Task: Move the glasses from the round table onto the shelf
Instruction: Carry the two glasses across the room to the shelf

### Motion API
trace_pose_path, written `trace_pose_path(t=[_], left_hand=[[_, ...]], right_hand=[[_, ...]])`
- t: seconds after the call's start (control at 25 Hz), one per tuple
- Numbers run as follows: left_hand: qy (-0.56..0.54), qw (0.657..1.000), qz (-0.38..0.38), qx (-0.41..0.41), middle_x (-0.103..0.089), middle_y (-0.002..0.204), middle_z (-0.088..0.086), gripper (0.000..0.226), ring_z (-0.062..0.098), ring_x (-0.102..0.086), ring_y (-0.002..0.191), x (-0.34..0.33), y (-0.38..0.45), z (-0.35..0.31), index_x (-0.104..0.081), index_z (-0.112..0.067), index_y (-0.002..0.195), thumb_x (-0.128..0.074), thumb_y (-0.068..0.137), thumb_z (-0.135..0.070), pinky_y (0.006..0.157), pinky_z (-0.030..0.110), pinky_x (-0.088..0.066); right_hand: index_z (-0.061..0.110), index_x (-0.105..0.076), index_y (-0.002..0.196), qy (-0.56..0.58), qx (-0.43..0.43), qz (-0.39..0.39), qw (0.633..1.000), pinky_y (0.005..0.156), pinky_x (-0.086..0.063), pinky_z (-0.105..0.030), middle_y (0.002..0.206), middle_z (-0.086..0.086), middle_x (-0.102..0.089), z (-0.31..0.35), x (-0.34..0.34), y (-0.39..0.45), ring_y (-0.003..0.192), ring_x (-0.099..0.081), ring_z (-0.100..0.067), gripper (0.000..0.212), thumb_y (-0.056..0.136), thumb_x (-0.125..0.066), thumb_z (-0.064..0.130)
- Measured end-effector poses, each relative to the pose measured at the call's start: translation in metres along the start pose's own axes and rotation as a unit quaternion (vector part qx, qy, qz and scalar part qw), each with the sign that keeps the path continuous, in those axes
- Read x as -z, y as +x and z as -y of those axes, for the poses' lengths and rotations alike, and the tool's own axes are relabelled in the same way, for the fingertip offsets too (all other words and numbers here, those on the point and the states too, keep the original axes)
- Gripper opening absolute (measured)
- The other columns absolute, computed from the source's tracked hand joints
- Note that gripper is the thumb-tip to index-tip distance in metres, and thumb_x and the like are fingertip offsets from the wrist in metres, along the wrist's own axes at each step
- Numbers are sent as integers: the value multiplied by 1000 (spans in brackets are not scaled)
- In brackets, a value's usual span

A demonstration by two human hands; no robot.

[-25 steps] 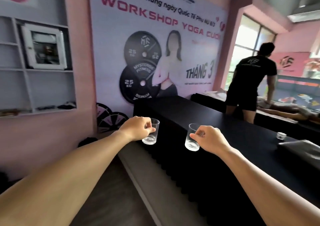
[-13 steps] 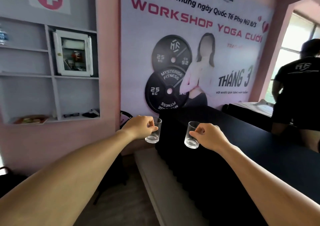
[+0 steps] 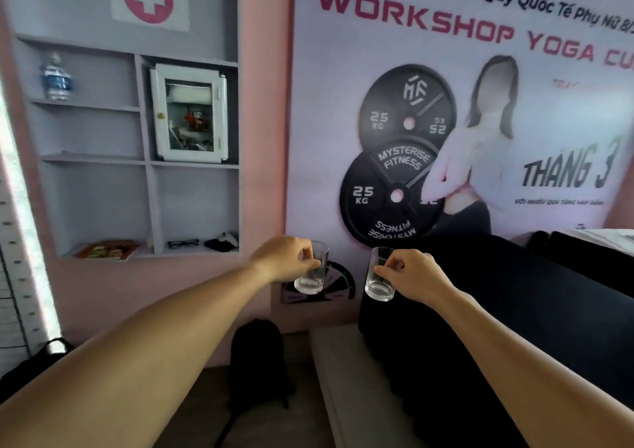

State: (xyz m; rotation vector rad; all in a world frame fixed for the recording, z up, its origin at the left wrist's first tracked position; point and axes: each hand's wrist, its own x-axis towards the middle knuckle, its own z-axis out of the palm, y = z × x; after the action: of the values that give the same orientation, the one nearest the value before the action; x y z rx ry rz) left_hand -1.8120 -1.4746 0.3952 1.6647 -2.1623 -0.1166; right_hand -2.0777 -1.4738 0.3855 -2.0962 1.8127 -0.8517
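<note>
My left hand (image 3: 284, 259) grips a clear drinking glass (image 3: 312, 276) by its side, held upright in the air. My right hand (image 3: 413, 279) holds a second clear glass (image 3: 377, 277) the same way, a short gap to the right of the first. Both arms stretch forward. The grey wall shelf (image 3: 144, 163) with several open compartments is ahead and to the upper left, well beyond my hands. The round table is out of view.
The shelf holds a water bottle (image 3: 55, 77), a white cabinet (image 3: 190, 113), a magazine (image 3: 108, 250), spectacles (image 3: 183, 242) and a small dark item (image 3: 221, 242). A black counter (image 3: 514, 303) fills the right. A black backpack (image 3: 257, 355) stands on the floor below. A large poster (image 3: 446, 104) covers the wall.
My view has turned left and moved closer, so the shelf now fills the upper left and the person in black has left the frame. Both hands still hold their glasses.
</note>
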Motion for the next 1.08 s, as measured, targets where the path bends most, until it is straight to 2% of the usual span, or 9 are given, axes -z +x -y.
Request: trace_pose_path(t=[0.12, 0.24, 0.32, 0.48, 0.68, 0.8, 0.96, 1.08], left_hand=[[26, 999, 11, 29, -68, 103, -1, 27, 17, -60, 90, 0, 52, 34, -66, -21, 99, -60, 92, -46, 70, 30, -41], [22, 997, -13, 66, -65, 95, -3, 23, 19, -61, 89, 5, 94, 70, -65, -24, 94, -60, 90, -46, 74, 31, -47], [18, 994, -34, 101, -65, 93, -3, 25, 20, -61, 88, 11, 115, 97, -65, -23, 94, -61, 89, -47, 75, 32, -49], [19, 985, -69, 158, -62, 86, -3, 26, 21, -61, 85, 28, 138, 156, -67, -21, 94, -64, 90, -46, 69, 28, -39], [35, 972, -86, 214, -70, 98, 1, 26, 22, -64, 91, 54, 148, 253, -67, -21, 94, -63, 91, -47, 78, 32, -50], [37, 968, -102, 226, -71, 98, 2, 25, 22, -64, 89, 72, 152, 313, -67, -20, 94, -63, 91, -44, 73, 30, -46], [50, 958, -125, 254, -73, 102, 2, 25, 22, -66, 92, 105, 159, 399, -68, -20, 96, -64, 90, -44, 72, 27, -42], [62, 950, -125, 281, -73, 103, 1, 28, 21, -67, 92, 132, 158, 460, -69, -22, 98, -64, 89, -47, 78, 32, -51]], right_hand=[[26, -69, 82, 9, 28, 26, 999, 77, -55, -32, 87, 6, -69, 5, -22, 78, 83, -65, -15, 19, 86, -72, 45], [29, -64, 76, 5, 58, 55, 997, 69, -51, -30, 85, 7, -67, 16, -45, 148, 81, -64, -14, 21, 87, -71, 45], [29, -64, 76, 5, 78, 76, 994, 70, -53, -32, 84, 7, -67, 30, -64, 193, 81, -64, -15, 21, 88, -70, 46], [26, -68, 81, 11, 127, 111, 986, 72, -53, -32, 88, 5, -69, 72, -116, 260, 85, -65, -18, 19, 89, -69, 44], [29, -67, 79, 36, 189, 139, 971, 72, -53, -31, 88, 3, -69, 143, -194, 325, 83, -64, -18, 19, 88, -69, 46], [24, -70, 85, 44, 221, 145, 963, 72, -49, -30, 92, 1, -70, 193, -236, 355, 85, -63, -20, 22, 88, -70, 45], [30, -64, 76, 39, 255, 150, 955, 73, -48, -31, 95, -4, -72, 273, -295, 399, 88, -64, -24, 19, 88, -70, 44], [30, -63, 74, 56, 272, 158, 948, 66, -51, -30, 88, 1, -71, 332, -329, 427, 82, -66, -21, 22, 88, -70, 45]])
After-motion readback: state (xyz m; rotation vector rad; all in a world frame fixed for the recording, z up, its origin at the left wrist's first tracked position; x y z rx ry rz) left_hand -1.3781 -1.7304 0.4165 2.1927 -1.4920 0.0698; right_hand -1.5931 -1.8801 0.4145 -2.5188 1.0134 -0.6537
